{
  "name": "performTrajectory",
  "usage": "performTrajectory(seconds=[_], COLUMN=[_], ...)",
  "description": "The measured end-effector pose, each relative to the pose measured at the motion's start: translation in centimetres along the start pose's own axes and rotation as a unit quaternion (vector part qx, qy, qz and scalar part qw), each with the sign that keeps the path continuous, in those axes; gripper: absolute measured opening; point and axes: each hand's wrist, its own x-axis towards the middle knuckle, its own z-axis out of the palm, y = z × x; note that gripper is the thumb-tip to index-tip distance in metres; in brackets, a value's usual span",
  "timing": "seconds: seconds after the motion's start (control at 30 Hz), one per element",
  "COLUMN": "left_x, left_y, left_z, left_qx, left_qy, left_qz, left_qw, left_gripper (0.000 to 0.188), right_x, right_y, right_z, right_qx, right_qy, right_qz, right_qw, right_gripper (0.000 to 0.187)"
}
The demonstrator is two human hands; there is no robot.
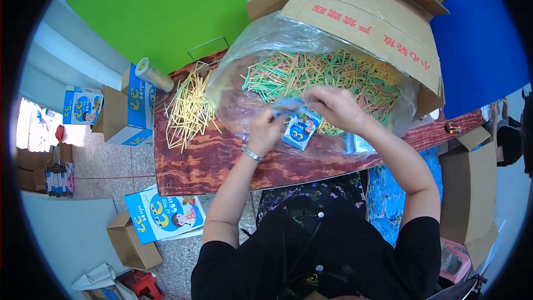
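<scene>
My left hand point(265, 129), a bracelet on its wrist, pinches a small blue-and-white packet point(286, 105) that is blurred and tilted. My right hand point(336, 106) is at the packet's right side with fingers bent together; what lies between its fingertips is too small to make out. Just below the hands a second blue-and-white packet point(300, 128) lies on the clear plastic bag point(236, 86). Beyond them, a large heap of thin green, yellow and pink sticks point(327, 72) fills the bag. Beneath my right forearm more packets point(355, 143) show in part.
A pile of pale yellow sticks point(191, 108) lies at the left of the red-brown wooden table point(222, 166). At its left edge stand a clear round tub point(154, 75) and a blue carton point(136, 105). A big cardboard box point(366, 16) tips toward me at the back.
</scene>
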Motion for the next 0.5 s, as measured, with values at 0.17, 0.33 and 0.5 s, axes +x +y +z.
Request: performTrajectory(seconds=[0.17,0.33,0.5], left_x=[1.3,2.9,4.3], left_y=[-8.2,-14.2,-12.6], left_z=[-2.6,-2.6,-3.1], left_qx=[0.018,-0.006,0.201], left_qy=[-0.054,-0.094,-0.061], left_qz=[-0.115,-0.118,-0.094], left_qw=[0.992,0.989,0.973], left_gripper=[0.02,0.022,0.032], right_x=[-3.9,-3.9,-4.3], right_y=[4.0,4.1,5.0], right_z=[3.6,7.3,7.9], right_qx=[-0.116,-0.257,-0.239], right_qy=[-0.084,-0.056,-0.029], right_qz=[0.085,0.157,0.139], right_qw=[0.986,0.952,0.96], right_gripper=[0.027,0.03,0.021])
